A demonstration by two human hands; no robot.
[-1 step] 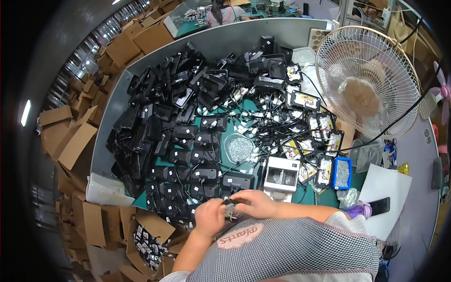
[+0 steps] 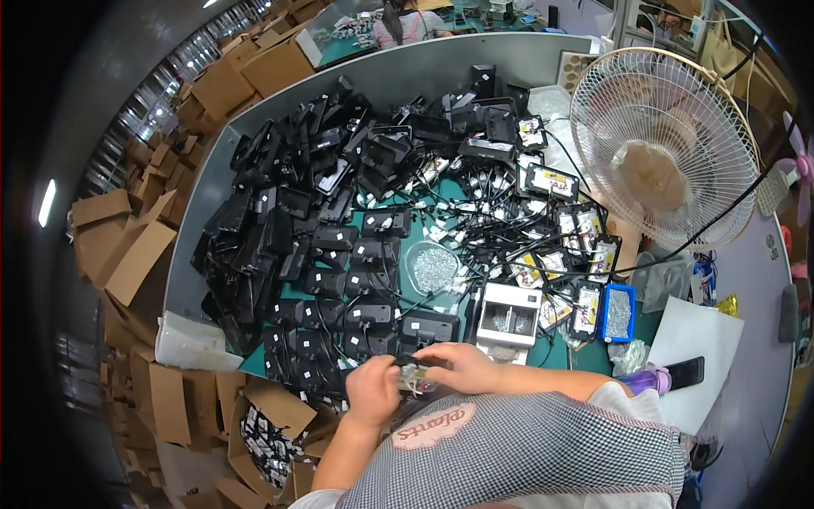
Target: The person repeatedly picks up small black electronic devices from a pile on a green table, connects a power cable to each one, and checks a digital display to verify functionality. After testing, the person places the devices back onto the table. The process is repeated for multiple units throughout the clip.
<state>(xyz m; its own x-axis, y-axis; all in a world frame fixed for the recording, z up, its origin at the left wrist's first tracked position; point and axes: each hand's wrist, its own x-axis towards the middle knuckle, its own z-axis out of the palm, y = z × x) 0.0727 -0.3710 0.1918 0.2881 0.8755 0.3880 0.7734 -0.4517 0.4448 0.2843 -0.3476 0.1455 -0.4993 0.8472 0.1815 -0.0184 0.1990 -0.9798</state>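
At the bench's near edge, my left hand (image 2: 373, 390) and my right hand (image 2: 462, 369) are closed around a small black housing with pale wires (image 2: 413, 377). The left grips its left end and the right holds the other side; fingers cover much of it. Just beyond my hands are rows of black plastic housings (image 2: 369, 314) with cables. A round clear dish of small metal screws (image 2: 431, 267) sits farther off. Close to my right forearm stands a white two-slot box (image 2: 507, 316) with metal bits inside.
Black housings (image 2: 263, 229) are heaped on the left. Tangled cables (image 2: 487, 208) and housings with labelled modules (image 2: 551, 182) cover the right. A blue bin of screws (image 2: 618, 312), fan (image 2: 666, 153), phone (image 2: 685, 372) and purple bottle (image 2: 649, 380) stand right. Cardboard boxes (image 2: 136, 254) fill the left.
My left hand has shifted slightly left, and more of the housing and its pale wires shows between my hands. The right hand stays almost still.
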